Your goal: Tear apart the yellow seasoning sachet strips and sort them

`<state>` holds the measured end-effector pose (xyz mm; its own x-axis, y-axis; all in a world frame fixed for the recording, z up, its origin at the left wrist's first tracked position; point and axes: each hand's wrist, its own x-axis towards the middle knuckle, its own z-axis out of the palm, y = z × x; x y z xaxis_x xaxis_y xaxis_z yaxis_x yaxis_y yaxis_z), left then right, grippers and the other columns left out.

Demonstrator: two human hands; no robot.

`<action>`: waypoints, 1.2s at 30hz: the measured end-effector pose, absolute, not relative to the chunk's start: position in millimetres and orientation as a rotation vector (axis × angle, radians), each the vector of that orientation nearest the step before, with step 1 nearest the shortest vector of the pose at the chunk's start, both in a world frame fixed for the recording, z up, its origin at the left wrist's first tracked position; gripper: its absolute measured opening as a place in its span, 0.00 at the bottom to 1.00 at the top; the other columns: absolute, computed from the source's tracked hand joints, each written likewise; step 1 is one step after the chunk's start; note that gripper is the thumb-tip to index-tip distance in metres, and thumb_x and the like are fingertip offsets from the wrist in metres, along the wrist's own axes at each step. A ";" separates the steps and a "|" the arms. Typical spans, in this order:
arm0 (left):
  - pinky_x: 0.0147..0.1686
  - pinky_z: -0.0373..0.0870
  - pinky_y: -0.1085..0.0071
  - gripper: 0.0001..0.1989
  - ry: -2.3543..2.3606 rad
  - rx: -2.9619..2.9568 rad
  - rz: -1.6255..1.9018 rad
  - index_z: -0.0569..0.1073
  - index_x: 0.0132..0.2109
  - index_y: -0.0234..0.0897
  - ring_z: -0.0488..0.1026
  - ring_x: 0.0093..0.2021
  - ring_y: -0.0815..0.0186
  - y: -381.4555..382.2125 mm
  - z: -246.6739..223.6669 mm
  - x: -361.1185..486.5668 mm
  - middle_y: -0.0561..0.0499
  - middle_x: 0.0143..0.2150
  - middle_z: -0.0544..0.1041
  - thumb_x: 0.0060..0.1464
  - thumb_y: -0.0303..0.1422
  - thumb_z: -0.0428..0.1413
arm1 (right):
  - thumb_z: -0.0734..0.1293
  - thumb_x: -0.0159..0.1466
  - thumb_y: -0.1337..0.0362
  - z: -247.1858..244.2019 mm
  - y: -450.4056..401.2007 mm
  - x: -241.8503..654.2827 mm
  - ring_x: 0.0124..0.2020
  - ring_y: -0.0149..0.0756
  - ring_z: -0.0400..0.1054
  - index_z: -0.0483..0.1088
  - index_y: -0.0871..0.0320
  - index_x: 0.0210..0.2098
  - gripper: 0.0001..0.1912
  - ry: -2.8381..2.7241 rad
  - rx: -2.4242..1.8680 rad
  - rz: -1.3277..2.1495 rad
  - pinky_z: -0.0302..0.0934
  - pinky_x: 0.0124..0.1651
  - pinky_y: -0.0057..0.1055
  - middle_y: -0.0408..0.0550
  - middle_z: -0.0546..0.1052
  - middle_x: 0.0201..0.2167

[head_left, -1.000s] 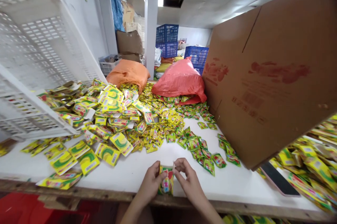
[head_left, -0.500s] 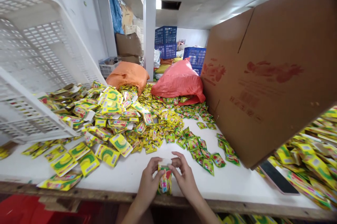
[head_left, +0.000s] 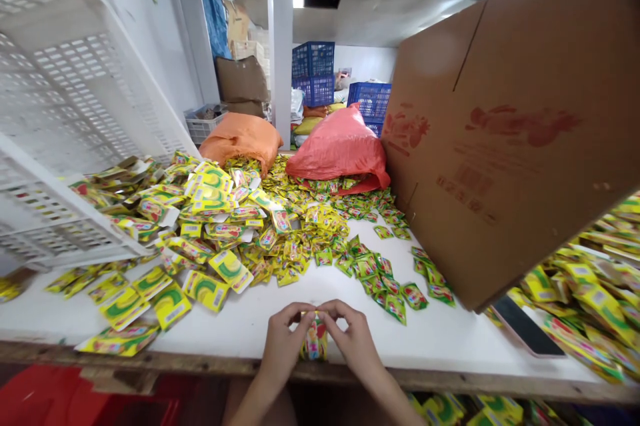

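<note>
Near the table's front edge, a small printed carton [head_left: 314, 339] in yellow, green and red stands between my two hands. My left hand [head_left: 286, 341] pinches its top edge from the left, thumb in front and fingers behind. From the right, my right hand [head_left: 349, 336] grips the same top edge, and the fingertips of both hands meet there. The carton's top is mostly covered by my fingers. Left of my hands lie several flat yellow cartons [head_left: 171, 306]. Green sachets [head_left: 367, 267] are scattered beyond my right hand.
A large cardboard box [head_left: 500, 133] leans at the right, beside a phone [head_left: 529, 327] and more cartons. At the left a white crate [head_left: 90, 99] is tipped over a carton heap. Orange [head_left: 243, 139] and red sacks [head_left: 343, 149] lie behind the sachet pile.
Both hands have come together over the carton's top. Its pale top flap, upright before, is now folded down or covered by my fingers. The view has shifted slightly.
</note>
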<state>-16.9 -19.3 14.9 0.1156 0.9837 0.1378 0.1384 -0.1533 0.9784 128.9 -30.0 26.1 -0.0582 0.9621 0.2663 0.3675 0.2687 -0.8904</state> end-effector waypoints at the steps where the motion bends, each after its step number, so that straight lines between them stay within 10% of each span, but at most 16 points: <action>1: 0.36 0.69 0.69 0.11 1.167 1.467 1.151 0.76 0.35 0.34 0.73 0.34 0.62 -17.7 14.8 -16.9 0.47 0.33 0.79 0.51 0.37 0.54 | 0.63 0.60 0.61 27.4 -28.6 128.8 0.28 0.33 0.66 0.71 0.59 0.31 0.08 -1.603 -1.268 0.803 0.60 0.33 0.26 0.44 0.74 0.25; 17: 0.42 0.69 0.67 0.15 1.059 1.608 1.170 0.72 0.48 0.39 0.72 0.40 0.63 -28.9 5.2 -33.3 0.46 0.41 0.76 0.53 0.34 0.52 | 0.59 0.62 0.58 27.4 -49.6 136.7 0.38 0.39 0.68 0.71 0.57 0.36 0.13 -1.605 -1.227 0.792 0.62 0.43 0.30 0.50 0.75 0.34; 26: 0.54 0.49 0.49 0.27 2.220 2.253 0.681 0.63 0.56 0.41 0.51 0.60 0.50 37.8 13.5 -138.5 0.40 0.59 0.59 0.48 0.18 0.46 | 0.66 0.52 0.51 56.8 -83.7 292.3 0.36 0.43 0.70 0.74 0.49 0.31 0.12 -1.990 -1.760 0.476 0.65 0.41 0.34 0.49 0.77 0.33; 31: 0.53 0.47 0.48 0.34 2.031 2.514 0.156 0.61 0.57 0.43 0.47 0.62 0.50 68.0 15.6 -157.3 0.42 0.62 0.56 0.42 0.15 0.47 | 0.60 0.59 0.60 46.8 -54.5 211.2 0.36 0.36 0.70 0.72 0.54 0.36 0.11 -1.997 -1.577 0.765 0.62 0.40 0.27 0.47 0.76 0.35; 36: 0.48 0.57 0.54 0.25 1.958 2.625 0.380 0.68 0.51 0.42 0.60 0.54 0.51 73.1 24.8 -156.6 0.42 0.54 0.67 0.45 0.19 0.48 | 0.59 0.60 0.62 25.2 20.3 115.1 0.34 0.35 0.70 0.72 0.57 0.30 0.11 -1.823 -1.816 0.703 0.59 0.37 0.27 0.47 0.77 0.31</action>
